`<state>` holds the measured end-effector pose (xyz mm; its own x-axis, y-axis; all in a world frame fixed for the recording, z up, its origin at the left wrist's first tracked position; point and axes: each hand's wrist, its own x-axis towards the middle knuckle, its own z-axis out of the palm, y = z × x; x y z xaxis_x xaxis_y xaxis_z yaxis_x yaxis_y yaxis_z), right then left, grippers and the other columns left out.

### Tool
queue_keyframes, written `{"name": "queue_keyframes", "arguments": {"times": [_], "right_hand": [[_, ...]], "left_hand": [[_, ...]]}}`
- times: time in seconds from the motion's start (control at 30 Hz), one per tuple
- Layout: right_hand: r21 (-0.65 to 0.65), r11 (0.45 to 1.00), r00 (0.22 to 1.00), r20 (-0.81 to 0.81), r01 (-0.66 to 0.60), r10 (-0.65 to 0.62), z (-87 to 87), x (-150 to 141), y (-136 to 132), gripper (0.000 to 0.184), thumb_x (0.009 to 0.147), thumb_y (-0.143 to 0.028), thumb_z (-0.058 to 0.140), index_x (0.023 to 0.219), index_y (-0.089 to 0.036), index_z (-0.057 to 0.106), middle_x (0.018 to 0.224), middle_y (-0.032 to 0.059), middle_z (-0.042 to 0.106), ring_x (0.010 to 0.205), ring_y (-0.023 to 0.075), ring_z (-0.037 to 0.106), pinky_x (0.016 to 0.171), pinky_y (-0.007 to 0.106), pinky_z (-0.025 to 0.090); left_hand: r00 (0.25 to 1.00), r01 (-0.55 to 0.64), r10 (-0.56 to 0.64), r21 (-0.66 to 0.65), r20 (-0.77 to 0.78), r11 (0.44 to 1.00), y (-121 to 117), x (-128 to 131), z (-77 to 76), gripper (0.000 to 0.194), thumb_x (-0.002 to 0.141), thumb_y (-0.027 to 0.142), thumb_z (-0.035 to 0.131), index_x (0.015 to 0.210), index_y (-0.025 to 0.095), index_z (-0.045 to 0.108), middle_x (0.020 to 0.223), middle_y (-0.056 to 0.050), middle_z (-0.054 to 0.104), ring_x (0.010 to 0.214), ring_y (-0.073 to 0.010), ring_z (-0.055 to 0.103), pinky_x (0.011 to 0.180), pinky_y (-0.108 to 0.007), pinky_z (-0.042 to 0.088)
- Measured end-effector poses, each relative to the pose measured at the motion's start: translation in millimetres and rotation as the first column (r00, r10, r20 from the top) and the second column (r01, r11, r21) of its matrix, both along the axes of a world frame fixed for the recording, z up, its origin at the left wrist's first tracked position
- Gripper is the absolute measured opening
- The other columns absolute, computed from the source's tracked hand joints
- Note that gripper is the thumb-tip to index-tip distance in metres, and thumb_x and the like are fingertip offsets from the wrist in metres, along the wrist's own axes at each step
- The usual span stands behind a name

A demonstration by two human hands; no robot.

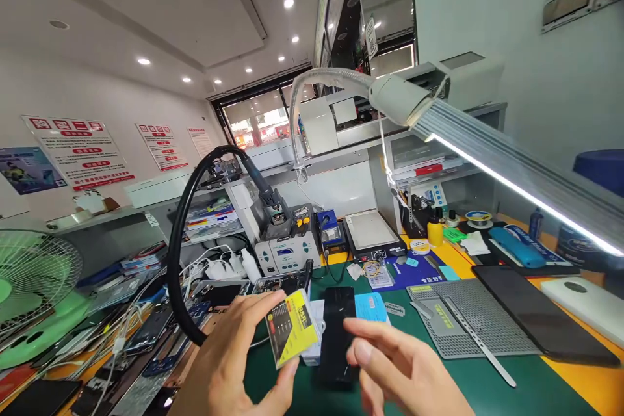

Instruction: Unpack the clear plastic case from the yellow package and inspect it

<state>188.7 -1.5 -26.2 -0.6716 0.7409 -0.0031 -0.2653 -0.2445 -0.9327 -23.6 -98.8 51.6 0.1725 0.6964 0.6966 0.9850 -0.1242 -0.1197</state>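
My left hand (pixel 244 357) is closed on a small flat clear case (pixel 294 328) with a yellow and black printed label, gripped at its edges between thumb and fingers. The case is tilted above the green mat (pixel 517 396). To the right, my right hand (pixel 400 364) is open and holds nothing visible, its index finger stretched toward a black phone-like slab (pixel 338 318). Whether those fingertips touch the slab I cannot tell. A white box (pixel 312 354), partly hidden by the case, and a light blue card (pixel 369 307) lie beside the slab.
A grey perforated pad (pixel 478 338) bears a metal strip tool (pixel 480 341); a large dark phone (pixel 541 312) lies beside it. Behind stand a soldering station (pixel 285 255) and a black hose (pixel 173 253). A lamp (pixel 511 162) reaches overhead. A green fan (pixel 36 292) stands at left.
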Motion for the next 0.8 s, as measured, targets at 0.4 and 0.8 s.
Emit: {"name": "queue_keyframes", "arguments": {"times": [0.4,0.8], "right_hand": [[0.073,0.964,0.966,-0.070,0.254,-0.249,33.3,35,28,0.039,0.088,-0.055,0.071,0.071,-0.020,0.069,0.052,-0.0036,0.049,0.049,0.0120,0.042,0.051,0.026,0.034],[0.354,0.847,0.842,0.227,0.396,-0.489,13.8,75,45,0.054,0.087,-0.059,0.063,0.118,-0.015,0.063,0.076,0.0051,0.064,0.060,0.0219,0.057,0.054,0.034,0.044]], "left_hand": [[0.988,0.136,-0.138,-0.032,-0.072,0.990,20,17,16.2,0.049,0.083,0.028,0.061,0.131,0.024,0.051,0.117,-0.002,0.069,0.110,-0.0151,0.069,0.098,-0.019,0.054],[0.975,0.170,-0.184,-0.112,-0.122,0.979,20,-8,-10.2,0.057,0.076,0.029,0.067,0.130,0.027,0.050,0.111,0.001,0.074,0.097,-0.0145,0.075,0.088,-0.014,0.056]]}}
